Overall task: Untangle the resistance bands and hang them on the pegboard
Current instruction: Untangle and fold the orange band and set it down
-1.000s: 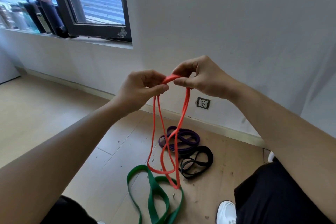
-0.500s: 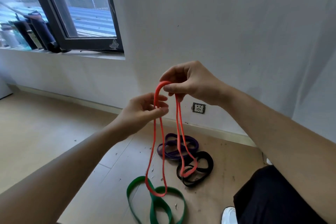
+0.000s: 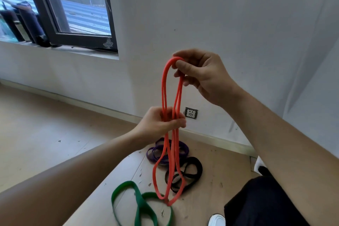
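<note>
My right hand pinches the top of the long, thin red rubber band, up in the air. My left hand squeezes its strands lower down. It looks soft, light and stretchy, so I'd hold the top bend.

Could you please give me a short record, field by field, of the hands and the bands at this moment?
right hand: pinches the top of the orange band, held high
left hand: grips the orange band's strands lower down
orange band: hangs in long loops below the left hand
floor: purple band, black band and green band lie there, none held
pegboard: not in view
wall socket: low on the wall behind the hands
</note>
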The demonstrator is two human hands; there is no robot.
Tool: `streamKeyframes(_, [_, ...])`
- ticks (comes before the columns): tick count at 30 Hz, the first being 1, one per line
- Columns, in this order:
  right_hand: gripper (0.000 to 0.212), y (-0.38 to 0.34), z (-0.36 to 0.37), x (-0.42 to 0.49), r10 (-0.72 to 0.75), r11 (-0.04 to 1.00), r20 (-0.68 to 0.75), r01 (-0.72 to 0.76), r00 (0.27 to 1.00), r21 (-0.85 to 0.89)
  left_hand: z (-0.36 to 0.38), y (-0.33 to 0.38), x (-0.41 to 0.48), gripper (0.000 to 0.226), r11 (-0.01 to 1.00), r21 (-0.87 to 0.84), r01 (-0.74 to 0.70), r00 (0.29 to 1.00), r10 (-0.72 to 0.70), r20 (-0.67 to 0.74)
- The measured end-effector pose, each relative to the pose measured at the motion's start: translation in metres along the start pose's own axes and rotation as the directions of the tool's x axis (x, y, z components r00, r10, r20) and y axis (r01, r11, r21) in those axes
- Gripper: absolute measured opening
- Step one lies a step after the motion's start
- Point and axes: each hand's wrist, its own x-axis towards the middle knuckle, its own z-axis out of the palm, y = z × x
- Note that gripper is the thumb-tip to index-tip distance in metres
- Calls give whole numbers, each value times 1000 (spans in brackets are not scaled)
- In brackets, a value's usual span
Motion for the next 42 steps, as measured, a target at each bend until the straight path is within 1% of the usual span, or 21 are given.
streamKeyframes(3, [19,0,-10,-1,4,999,-57,-2,998,37,-1,-1,0,14,998,-65,24,999,-22,40])
streamKeyframes(5, [21,-1,-17,-3,20,998,-92,-15,996,53,-4,-2,-2,15,997,-64,50,996,-45,76])
streamKeyframes(12, [17,4,-38,-3,58,990,-240,-25,969,139,-32,-17,-10,13,989,113,98,974,-118,195])
streamKeyframes(15, [18,8,-52,-2,87,983,-319,-28,944,184,-45,-23,-13,14,968,243,70,979,-113,170])
streamKeyframes(18, [23,22,-67,0,132,981,-385,-65,913,183,-58,-28,-13,20,904,427,8,986,-78,149])
streamKeyframes(19, [24,28,-73,-1,154,981,-396,-91,905,174,-63,-28,-13,20,887,461,7,989,-74,127])
streamKeyframes(21, [26,43,-84,-4,207,976,-387,-163,899,141,-72,-28,-14,18,895,446,28,996,-65,67])
streamKeyframes(25, [26,74,-102,-17,319,938,-332,-346,888,-24,-86,-25,-19,14,950,303,68,994,-40,-98])
streamKeyframes(28, [21,91,-107,-27,418,854,-283,-480,863,-201,-94,-24,-19,16,981,174,88,977,-51,-209])
streamKeyframes(30, [20,98,-105,-30,510,762,-226,-557,830,-330,-95,-22,-18,17,991,105,79,966,-50,-254])
streamKeyframes(32, [19,107,-100,-32,603,629,-167,-593,780,-502,-94,-19,-16,18,996,67,58,961,-38,-273])
streamKeyframes(34, [18,116,-92,-32,681,482,-113,-559,724,-674,-93,-16,-14,19,997,66,37,966,-19,-257])
streamKeyframes(35, [20,118,-87,-30,709,431,-89,-529,700,-731,-92,-15,-13,19,997,78,27,971,-8,-239])
streamKeyframes(36, [25,118,-80,-27,720,416,-66,-505,691,-756,-90,-13,-12,19,995,98,18,976,4,-217])
streamKeyframes(37, [32,116,-72,-23,709,447,-38,-490,704,-749,-89,-12,-11,20,992,126,8,981,16,-193])
streamKeyframes(40, [56,98,-37,-9,586,667,81,-424,806,-613,-84,-8,-9,20,965,261,-39,993,68,-100])
streamKeyframes(41, [61,91,-22,-5,541,714,120,-379,832,-589,-83,-6,-9,20,951,301,-63,994,87,-67])
streamKeyframes(42, [62,87,-7,-2,506,738,159,-330,848,-589,-82,-5,-8,19,939,333,-85,994,104,-40])
